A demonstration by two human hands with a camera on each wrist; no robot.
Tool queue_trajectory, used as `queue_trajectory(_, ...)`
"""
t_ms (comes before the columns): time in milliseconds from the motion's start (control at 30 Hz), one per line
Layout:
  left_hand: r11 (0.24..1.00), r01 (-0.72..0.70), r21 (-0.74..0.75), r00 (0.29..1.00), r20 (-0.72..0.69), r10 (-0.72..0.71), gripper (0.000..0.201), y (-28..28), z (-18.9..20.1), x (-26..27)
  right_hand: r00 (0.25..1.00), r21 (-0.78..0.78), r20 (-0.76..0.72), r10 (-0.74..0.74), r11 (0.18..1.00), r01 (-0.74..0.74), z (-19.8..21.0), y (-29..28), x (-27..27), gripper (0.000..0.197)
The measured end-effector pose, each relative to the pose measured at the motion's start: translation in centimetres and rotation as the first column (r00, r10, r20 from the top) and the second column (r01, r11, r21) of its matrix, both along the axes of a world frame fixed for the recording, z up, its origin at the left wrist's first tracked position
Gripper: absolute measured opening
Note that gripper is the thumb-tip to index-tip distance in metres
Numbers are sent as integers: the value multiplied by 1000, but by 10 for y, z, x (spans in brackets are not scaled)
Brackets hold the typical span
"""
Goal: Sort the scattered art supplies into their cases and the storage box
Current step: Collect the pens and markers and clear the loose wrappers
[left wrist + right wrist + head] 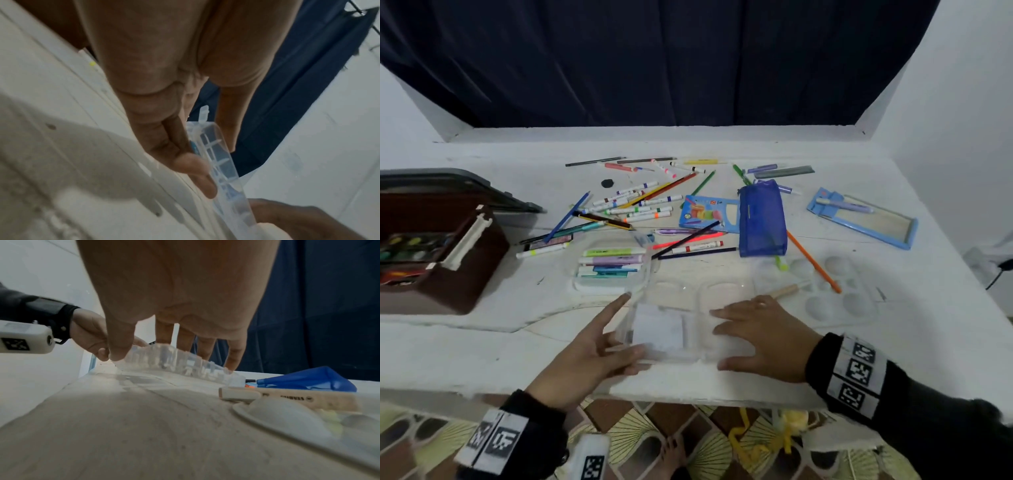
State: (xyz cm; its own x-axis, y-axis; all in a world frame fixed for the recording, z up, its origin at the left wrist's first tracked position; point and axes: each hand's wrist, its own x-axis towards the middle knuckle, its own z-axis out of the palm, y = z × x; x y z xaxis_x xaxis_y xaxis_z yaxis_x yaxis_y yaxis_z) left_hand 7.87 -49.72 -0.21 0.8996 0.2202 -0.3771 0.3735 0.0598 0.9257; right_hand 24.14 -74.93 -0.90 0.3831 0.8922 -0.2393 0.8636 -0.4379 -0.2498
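A clear plastic case (674, 329) with inner compartments is at the table's front edge, held between both hands. My left hand (616, 329) pinches its left side, thumb at the front and index finger stretched along the edge. The left wrist view shows the thumb and a finger of that hand (213, 162) on either side of the case rim (224, 162). My right hand (726, 339) grips the right side, fingers over the top and thumb on the near edge. In the right wrist view that hand (164, 344) holds the case (176, 360) tilted, left end off the table.
A brown storage box (448, 274) with paints stands open at the left. Behind the case lie a clear tray of highlighters (613, 270), scattered markers and pencils (633, 202), a blue mesh pouch (762, 219), a pencil box (709, 212) and a white palette (835, 291). A beige highlighter (287, 397) lies close right.
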Motion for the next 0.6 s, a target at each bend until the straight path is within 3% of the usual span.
queue_trajectory(100, 972, 60, 228, 998, 11, -65, 88, 1, -1, -1, 1000, 48, -18, 1, 999, -1, -1, -2, 1, 64)
queue_trajectory(200, 955, 63, 289, 997, 31, -75, 89, 1, -4, -6, 998, 113, -34, -43, 993, 46, -3, -12, 9, 62)
queue_trajectory(300, 943, 12, 333, 1000, 23, -20, 90, 5, -8, -11, 995, 1, -31, -98, 995, 98, -6, -25, 21, 68)
queue_trajectory(400, 916, 38, 399, 999, -18, -34, 106, 4, -12, -15, 987, -86, -68, -148, 986, 142, -6, -32, 29, 76)
queue_trajectory(500, 792, 152, 592, 988, -101, -114, 92, 1, -13, -10, 989, -111, -36, -145, 984, 141, -9, -34, 34, 75)
queue_trajectory(600, 660, 196, 725, 980, -175, -99, 95, -2, -15, 3, 987, -106, 2, -158, 982, 157, -12, -36, 40, 73)
